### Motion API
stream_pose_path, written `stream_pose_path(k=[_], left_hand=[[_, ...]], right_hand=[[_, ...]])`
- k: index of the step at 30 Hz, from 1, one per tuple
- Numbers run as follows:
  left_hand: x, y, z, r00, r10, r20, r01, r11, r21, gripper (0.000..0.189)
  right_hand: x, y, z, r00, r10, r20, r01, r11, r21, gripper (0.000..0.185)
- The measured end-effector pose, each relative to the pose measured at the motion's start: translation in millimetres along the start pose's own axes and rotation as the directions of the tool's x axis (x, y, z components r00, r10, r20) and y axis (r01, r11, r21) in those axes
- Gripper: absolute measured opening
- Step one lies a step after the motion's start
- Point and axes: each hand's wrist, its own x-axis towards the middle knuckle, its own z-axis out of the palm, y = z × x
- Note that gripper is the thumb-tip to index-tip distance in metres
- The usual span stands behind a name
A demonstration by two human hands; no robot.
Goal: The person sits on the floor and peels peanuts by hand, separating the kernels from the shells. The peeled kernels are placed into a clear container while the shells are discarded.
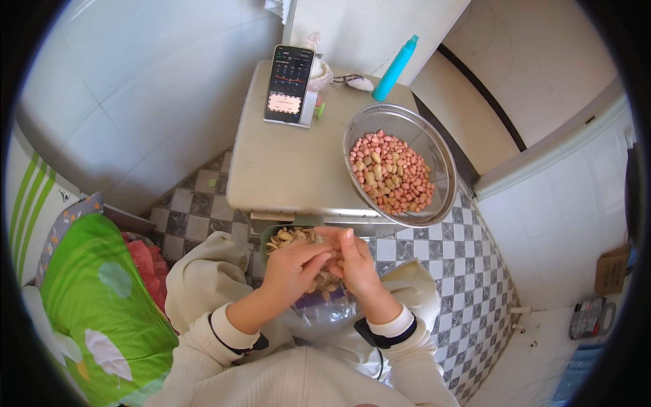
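Note:
My left hand [297,262] and my right hand [357,262] meet at the fingertips in front of the table. Left thumb and fingers are pinched towards the curled right fingers, while the right thumb points up. Whatever may be between the fingertips is hidden. Beneath them, peanut shells [325,285] lie in a green bin [265,236] and a clear plastic bag [328,311] between my knees. On the table's right corner, a metal mesh basket [441,152] holds pink-skinned peanut kernels [402,196] and some unshelled peanuts [375,173].
A phone [289,84] leans on a stand on the beige table [290,168]. Behind the basket stands a turquoise bottle-like tube [395,68], near a white computer mouse-shaped object [360,83]. Bright green bedding [101,305] is at my left, over a checkered floor [437,264].

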Motion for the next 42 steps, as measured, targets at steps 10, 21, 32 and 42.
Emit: stream_pose_path(k=[10,21,32,42], left_hand=[[2,-6,-3,0.986,-0.163,0.045,0.169,0.958,-0.232,0.015],[-1,-10,1,0.998,-0.04,-0.058,0.037,0.998,-0.051,0.01],[-6,-15,8,0.992,-0.115,-0.06,0.101,0.973,-0.207,0.006],[-9,-24,15,0.954,-0.3,0.006,0.261,0.82,-0.51,0.011]], right_hand=[[-1,4,-14,0.994,0.074,0.081,-0.081,0.993,0.084,0.023],[0,3,-15,0.996,0.059,0.069,-0.052,0.993,-0.102,0.027],[0,11,-14,0.996,-0.066,0.066,0.073,0.991,-0.116,0.018],[3,19,-12,0.994,0.052,0.095,-0.066,0.986,0.153,0.022]])
